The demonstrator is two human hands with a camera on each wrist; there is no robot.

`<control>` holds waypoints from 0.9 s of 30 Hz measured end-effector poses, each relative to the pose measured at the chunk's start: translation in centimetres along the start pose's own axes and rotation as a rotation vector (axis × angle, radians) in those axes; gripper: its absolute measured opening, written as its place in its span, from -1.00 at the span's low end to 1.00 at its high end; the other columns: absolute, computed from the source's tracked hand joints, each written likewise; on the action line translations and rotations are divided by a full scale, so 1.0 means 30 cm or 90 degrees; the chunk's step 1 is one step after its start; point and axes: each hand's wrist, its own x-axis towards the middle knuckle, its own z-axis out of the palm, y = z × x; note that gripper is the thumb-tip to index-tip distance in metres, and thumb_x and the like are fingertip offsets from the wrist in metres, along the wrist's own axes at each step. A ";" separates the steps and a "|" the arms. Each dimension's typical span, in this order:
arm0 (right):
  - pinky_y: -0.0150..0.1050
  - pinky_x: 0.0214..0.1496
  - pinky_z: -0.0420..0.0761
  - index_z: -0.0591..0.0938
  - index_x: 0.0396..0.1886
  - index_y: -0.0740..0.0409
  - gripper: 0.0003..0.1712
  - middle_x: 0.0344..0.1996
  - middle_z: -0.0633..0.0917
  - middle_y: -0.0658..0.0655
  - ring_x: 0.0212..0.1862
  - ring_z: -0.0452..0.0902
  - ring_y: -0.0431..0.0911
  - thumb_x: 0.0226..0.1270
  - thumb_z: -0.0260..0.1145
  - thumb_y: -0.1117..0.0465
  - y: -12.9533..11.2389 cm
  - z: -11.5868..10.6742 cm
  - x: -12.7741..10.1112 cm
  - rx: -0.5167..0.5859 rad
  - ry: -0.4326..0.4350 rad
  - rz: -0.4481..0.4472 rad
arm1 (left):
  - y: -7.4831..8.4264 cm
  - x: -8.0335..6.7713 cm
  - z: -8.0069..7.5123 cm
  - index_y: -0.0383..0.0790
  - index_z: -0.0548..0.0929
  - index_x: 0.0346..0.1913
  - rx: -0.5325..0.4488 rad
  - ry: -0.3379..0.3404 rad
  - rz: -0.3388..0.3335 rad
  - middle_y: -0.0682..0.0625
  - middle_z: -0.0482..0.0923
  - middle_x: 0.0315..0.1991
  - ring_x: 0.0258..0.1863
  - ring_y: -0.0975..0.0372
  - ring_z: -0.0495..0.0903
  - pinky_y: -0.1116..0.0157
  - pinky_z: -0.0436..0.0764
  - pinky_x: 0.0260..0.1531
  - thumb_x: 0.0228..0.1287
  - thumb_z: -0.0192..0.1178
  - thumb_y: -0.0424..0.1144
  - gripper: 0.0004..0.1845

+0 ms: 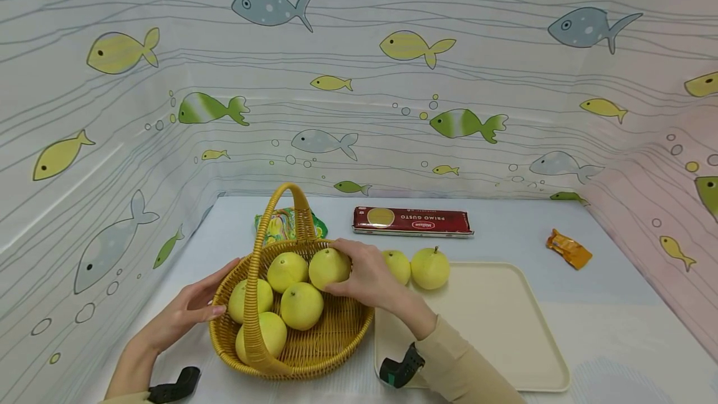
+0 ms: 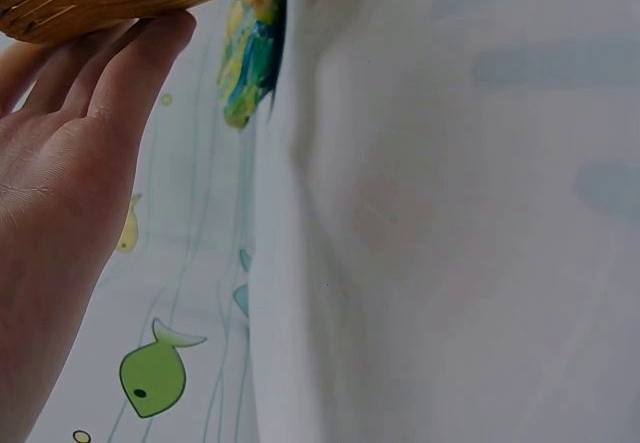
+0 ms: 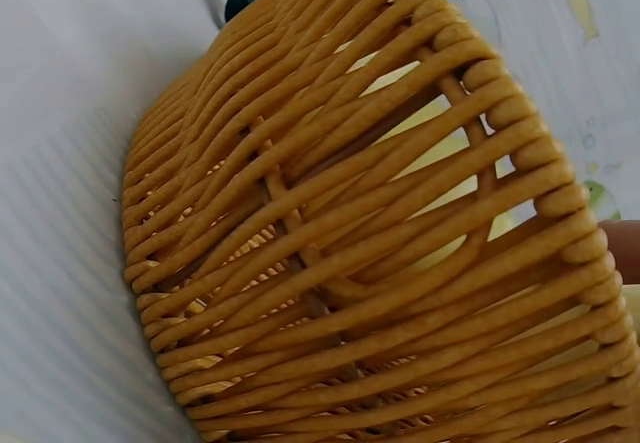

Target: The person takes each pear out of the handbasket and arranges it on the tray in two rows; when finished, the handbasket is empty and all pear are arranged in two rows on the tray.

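A wicker basket with a tall arched handle holds several round yellow pears, such as the front one and the middle one. My right hand reaches over the basket's right rim and grips a pear at the back, fingers over its far side and thumb at its near side. At the left, my left hand rests its fairly straight fingers against the basket's outer wall; the left wrist view shows those fingers under the weave. Woven wall fills most of the right wrist view.
A cream tray lies right of the basket, with two more pears at its back left corner. Behind are a dark red biscuit packet and a green and yellow bag. An orange wrapper lies far right. Fish-printed walls surround the table.
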 end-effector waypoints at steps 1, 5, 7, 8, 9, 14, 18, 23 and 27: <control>-0.23 0.03 0.65 0.59 0.23 0.23 -0.20 0.05 0.72 0.11 -0.01 0.67 -0.09 -0.05 0.65 0.08 0.000 -0.002 -0.001 0.003 -0.001 0.004 | -0.001 0.000 0.000 -0.31 -0.05 0.60 -0.001 -0.001 0.000 -0.11 -0.12 0.63 0.51 0.54 0.02 0.62 0.18 0.28 0.36 -0.05 -0.56 -0.21; -0.23 0.04 0.65 0.59 0.23 0.22 -0.20 0.08 0.71 0.13 0.01 0.68 -0.07 -0.06 0.65 0.09 -0.004 -0.014 -0.003 0.007 0.002 0.010 | -0.003 0.001 -0.001 -0.31 -0.06 0.60 -0.005 -0.004 0.002 -0.12 -0.13 0.63 0.52 0.53 0.01 0.61 0.19 0.28 0.36 -0.05 -0.56 -0.21; -0.23 0.03 0.65 0.59 0.23 0.19 -0.20 0.08 0.71 0.12 0.00 0.68 -0.08 -0.06 0.66 0.08 -0.005 -0.021 -0.003 0.010 0.003 0.017 | -0.003 0.002 -0.001 -0.31 -0.06 0.60 -0.005 -0.005 0.003 -0.12 -0.13 0.63 0.52 0.53 0.01 0.61 0.19 0.28 0.36 -0.05 -0.56 -0.21; -0.24 0.02 0.66 0.59 0.22 0.18 -0.20 0.06 0.72 0.12 -0.01 0.68 -0.09 -0.06 0.65 0.08 -0.006 -0.025 -0.003 0.012 0.003 0.020 | -0.003 0.002 -0.001 -0.31 -0.07 0.60 -0.004 -0.005 0.003 -0.12 -0.13 0.63 0.52 0.53 0.01 0.61 0.19 0.28 0.36 -0.05 -0.56 -0.21; -0.24 0.02 0.66 0.59 0.22 0.17 -0.21 0.06 0.72 0.11 -0.02 0.68 -0.11 -0.06 0.65 0.08 -0.008 -0.029 -0.003 0.018 0.001 0.026 | -0.003 0.002 -0.001 -0.32 -0.07 0.60 -0.003 -0.004 0.003 -0.12 -0.13 0.63 0.52 0.53 0.01 0.61 0.19 0.29 0.36 -0.05 -0.56 -0.21; -0.28 -0.04 0.65 0.61 0.20 0.09 -0.25 -0.04 0.75 0.05 -0.10 0.67 -0.16 -0.05 0.65 0.06 -0.010 -0.050 -0.003 0.021 -0.007 0.037 | -0.002 0.002 -0.001 -0.32 -0.07 0.60 -0.004 -0.005 0.001 -0.13 -0.13 0.63 0.52 0.52 0.02 0.61 0.19 0.28 0.36 -0.05 -0.56 -0.22; -0.29 -0.07 0.64 0.62 0.16 0.05 -0.27 -0.09 0.76 0.02 -0.13 0.66 -0.20 -0.07 0.66 0.04 -0.006 -0.065 -0.003 0.015 -0.007 0.031 | -0.001 0.002 -0.001 -0.32 -0.07 0.60 -0.007 -0.006 0.001 -0.13 -0.14 0.63 0.52 0.52 0.02 0.61 0.19 0.28 0.37 -0.05 -0.56 -0.22; -0.20 0.01 0.67 0.62 0.18 0.12 -0.24 -0.03 0.75 0.08 -0.03 0.68 -0.13 -0.08 0.66 0.06 -0.004 -0.087 -0.004 0.021 -0.016 0.023 | 0.002 0.003 0.000 -0.33 -0.07 0.59 -0.008 -0.007 0.001 -0.14 -0.14 0.63 0.52 0.53 0.01 0.61 0.19 0.28 0.37 -0.05 -0.56 -0.22; -0.19 0.10 0.65 0.61 0.20 0.15 -0.22 0.02 0.73 0.09 0.05 0.68 -0.08 -0.08 0.67 0.06 -0.007 -0.111 -0.006 0.026 -0.026 0.023 | 0.003 0.004 0.000 -0.34 -0.08 0.59 -0.009 -0.009 0.003 -0.14 -0.15 0.63 0.52 0.53 0.01 0.61 0.18 0.28 0.37 -0.05 -0.56 -0.22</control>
